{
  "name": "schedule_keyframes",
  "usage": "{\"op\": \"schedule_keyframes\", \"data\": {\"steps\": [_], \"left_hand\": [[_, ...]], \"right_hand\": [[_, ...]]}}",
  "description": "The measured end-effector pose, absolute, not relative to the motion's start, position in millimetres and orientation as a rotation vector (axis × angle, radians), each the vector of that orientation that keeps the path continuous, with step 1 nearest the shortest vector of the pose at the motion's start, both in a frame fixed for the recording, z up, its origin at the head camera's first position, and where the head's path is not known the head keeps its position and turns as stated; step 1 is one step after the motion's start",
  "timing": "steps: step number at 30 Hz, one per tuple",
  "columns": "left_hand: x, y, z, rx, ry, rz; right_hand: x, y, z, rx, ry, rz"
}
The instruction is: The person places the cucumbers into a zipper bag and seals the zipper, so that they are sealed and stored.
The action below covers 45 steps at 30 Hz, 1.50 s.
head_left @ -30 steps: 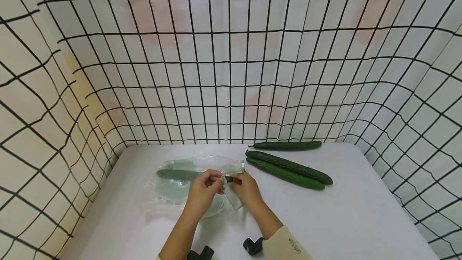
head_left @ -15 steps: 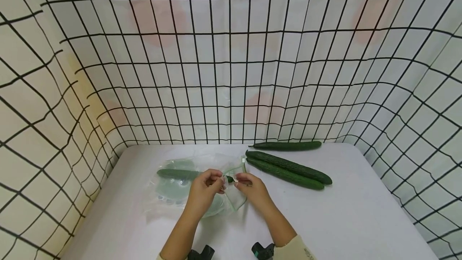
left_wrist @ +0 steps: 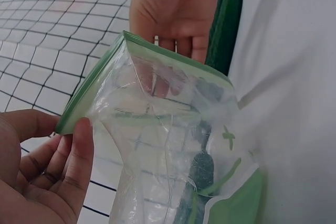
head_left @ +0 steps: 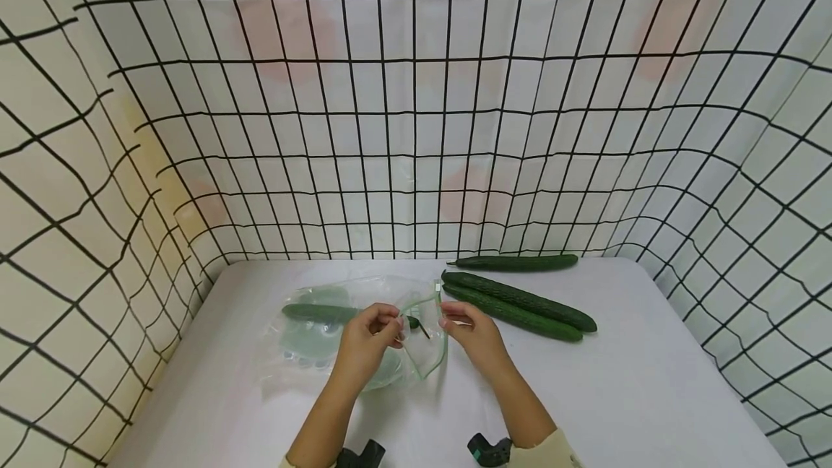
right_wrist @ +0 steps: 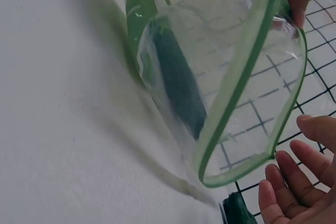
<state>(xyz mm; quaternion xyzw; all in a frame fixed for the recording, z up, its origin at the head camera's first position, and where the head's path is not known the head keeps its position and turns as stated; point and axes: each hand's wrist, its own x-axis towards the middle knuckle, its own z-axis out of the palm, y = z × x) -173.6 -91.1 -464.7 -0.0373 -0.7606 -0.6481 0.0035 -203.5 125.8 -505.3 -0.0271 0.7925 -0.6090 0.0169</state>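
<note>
A clear zip bag (head_left: pixel 425 370) with a green-edged mouth lies on the table, its mouth spread wide towards the right. Inside rests one cucumber (head_left: pixel 318 313), its stem end near the opening. My left hand (head_left: pixel 365 341) pinches one side of the bag's rim between thumb and fingers, plain in the left wrist view. Beside the opposite side of the mouth is my right hand (head_left: pixel 479 338). In the right wrist view its fingers (right_wrist: pixel 286 169) are loosely bent at the rim's corner, with the thumb apart from them. Part of the bagged cucumber is hidden behind my left hand.
Two cucumbers lie side by side, a rear one (head_left: pixel 526 295) and a front one (head_left: pixel 513 315), right of the bag. A third cucumber (head_left: pixel 520 262) lies near the back edge of the white table (head_left: pixel 637 367). Black-gridded cloth walls (head_left: pixel 416 128) surround the table.
My right hand has moved right, away from my left hand, and its fingers have come off the plastic near the cucumber's stem. The bag's mouth has widened. My left hand has stayed put.
</note>
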Motion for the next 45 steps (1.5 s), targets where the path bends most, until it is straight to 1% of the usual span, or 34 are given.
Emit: {"op": "schedule_keyframes", "data": {"steps": [12, 20, 35, 45], "left_hand": [[-172, -91, -463, -0.126, -2.357, -2.060], [-174, -92, -464, -0.125, -2.368, -2.061], [-174, -93, -465, -0.120, -2.369, -2.063], [-173, -93, -464, -0.108, -2.335, -2.088]], "right_hand": [[-201, 154, -499, 0.001, 2.557, -1.819], [-201, 179, -500, -0.016, 2.589, -1.789], [-199, 221, -504, 0.144, 2.636, -1.750], [-199, 247, -505, 0.192, 2.671, -1.635]]}}
